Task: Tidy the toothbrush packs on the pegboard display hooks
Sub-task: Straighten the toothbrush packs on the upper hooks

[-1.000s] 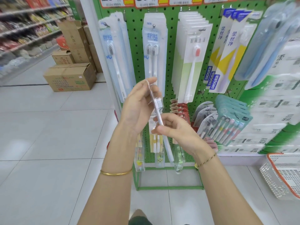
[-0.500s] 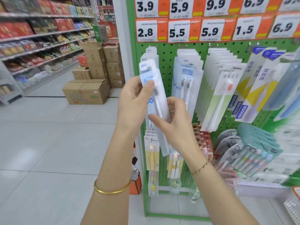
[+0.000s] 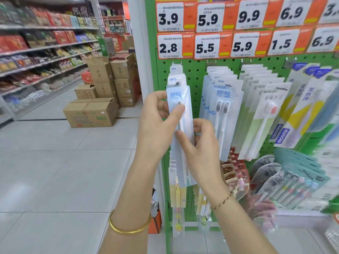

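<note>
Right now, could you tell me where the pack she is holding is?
The toothbrush pack is at the pegboard's left column, under the 2.8 price tag, pinched between left hand and right hand.

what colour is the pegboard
Green, dotted with dark holes; the head view shows it.

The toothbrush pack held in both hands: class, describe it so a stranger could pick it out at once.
Find the green pegboard under the orange price tags. At its left edge, below the 2.8 tag, the left hand and right hand grip one pale blue toothbrush pack. Unlike its neighbours, it is held in fingers.
</note>
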`<state>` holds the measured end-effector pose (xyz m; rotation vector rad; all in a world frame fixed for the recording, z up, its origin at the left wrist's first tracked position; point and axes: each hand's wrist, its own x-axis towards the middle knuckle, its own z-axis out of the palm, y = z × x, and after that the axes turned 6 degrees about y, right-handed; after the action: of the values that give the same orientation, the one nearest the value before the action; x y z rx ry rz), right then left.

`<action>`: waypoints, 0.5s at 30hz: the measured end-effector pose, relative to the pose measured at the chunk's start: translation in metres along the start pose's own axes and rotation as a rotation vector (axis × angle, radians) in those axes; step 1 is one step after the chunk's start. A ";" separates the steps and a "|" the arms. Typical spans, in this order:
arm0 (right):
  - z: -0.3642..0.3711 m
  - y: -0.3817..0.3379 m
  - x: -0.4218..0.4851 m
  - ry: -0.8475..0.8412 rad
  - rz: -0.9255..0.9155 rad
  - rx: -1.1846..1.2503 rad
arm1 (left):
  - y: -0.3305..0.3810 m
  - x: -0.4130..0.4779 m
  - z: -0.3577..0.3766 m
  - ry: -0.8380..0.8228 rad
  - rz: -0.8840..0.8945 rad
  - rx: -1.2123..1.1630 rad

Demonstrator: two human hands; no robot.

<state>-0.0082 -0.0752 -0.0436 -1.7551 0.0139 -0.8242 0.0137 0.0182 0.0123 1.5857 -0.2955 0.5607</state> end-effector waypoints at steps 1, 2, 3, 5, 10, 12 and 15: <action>0.002 0.001 0.000 0.010 0.001 -0.012 | -0.001 0.002 -0.001 -0.004 -0.002 0.004; 0.003 0.002 0.001 0.022 -0.001 -0.022 | -0.002 0.004 -0.001 -0.010 -0.004 0.010; 0.005 0.002 0.002 0.033 -0.003 -0.031 | -0.003 0.006 -0.002 -0.016 -0.005 0.019; 0.008 0.004 0.005 0.040 -0.008 -0.054 | -0.005 0.010 -0.002 -0.023 -0.006 0.038; 0.012 0.008 0.011 0.028 -0.040 -0.142 | -0.012 0.015 -0.001 -0.023 -0.023 0.045; 0.014 0.010 0.013 0.027 -0.042 -0.181 | -0.015 0.017 0.001 -0.023 -0.023 0.055; 0.017 0.011 0.017 0.019 -0.039 -0.238 | -0.019 0.021 0.004 -0.022 -0.028 0.065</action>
<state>0.0175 -0.0716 -0.0458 -1.9759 0.0941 -0.8971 0.0416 0.0195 0.0066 1.6568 -0.2739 0.5364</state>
